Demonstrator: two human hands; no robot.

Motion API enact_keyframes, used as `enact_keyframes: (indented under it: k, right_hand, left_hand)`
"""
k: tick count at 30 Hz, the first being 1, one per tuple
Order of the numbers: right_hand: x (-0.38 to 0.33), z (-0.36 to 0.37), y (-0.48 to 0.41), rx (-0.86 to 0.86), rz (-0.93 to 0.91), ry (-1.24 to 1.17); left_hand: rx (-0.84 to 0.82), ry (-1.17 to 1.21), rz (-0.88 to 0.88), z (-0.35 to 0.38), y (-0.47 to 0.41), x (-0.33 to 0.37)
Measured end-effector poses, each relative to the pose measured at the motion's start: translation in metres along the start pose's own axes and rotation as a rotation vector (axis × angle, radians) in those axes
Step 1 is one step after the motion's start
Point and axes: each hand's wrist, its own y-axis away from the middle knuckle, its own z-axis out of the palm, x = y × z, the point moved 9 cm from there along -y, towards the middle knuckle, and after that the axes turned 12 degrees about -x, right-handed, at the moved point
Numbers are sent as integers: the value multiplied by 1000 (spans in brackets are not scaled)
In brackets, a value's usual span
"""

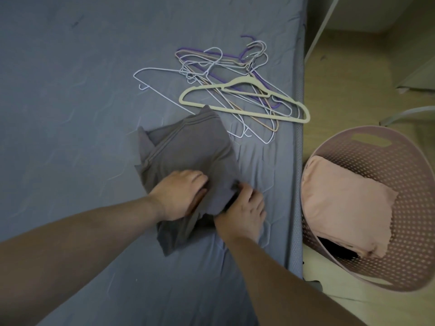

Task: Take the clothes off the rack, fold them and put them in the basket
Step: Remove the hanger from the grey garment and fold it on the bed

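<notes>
A grey garment point(188, 151) lies partly folded on the blue-grey bed point(70, 90). My left hand point(180, 195) rests on its near part, thumb tucked under a fold, fingers curled over the cloth. My right hand point(244, 211) grips the garment's right edge, its fingertips hidden in the fabric. The pink perforated basket point(404, 184) stands on the floor to the right of the bed and holds a folded peach garment point(341, 203) on top of something dark. The rack is out of view.
A pile of several empty hangers point(235, 90), white, purple, tan and a thick cream one, lies on the bed beyond the grey garment near the right edge. The bed's padded side point(297, 161) separates mattress and basket. Pale wooden floor lies to the right.
</notes>
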Motion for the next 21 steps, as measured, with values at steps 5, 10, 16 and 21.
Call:
enact_keyframes:
  k: [5,10,16,21]
  right_hand:
    - [17,-35,-4,126,-49,-77]
    - [39,-24,-11,-149,-29,232]
    - [28,-18,-20,-152,-110,143]
    - [40,-15,-22,-219,-119,365]
  left_hand:
    - [-110,-90,-10,29,-4,9]
    - [-135,-142,-7,26,-4,17]
    - [-282,-171,98,52,6,50]
    - [-312,-234,104,49,-1,36]
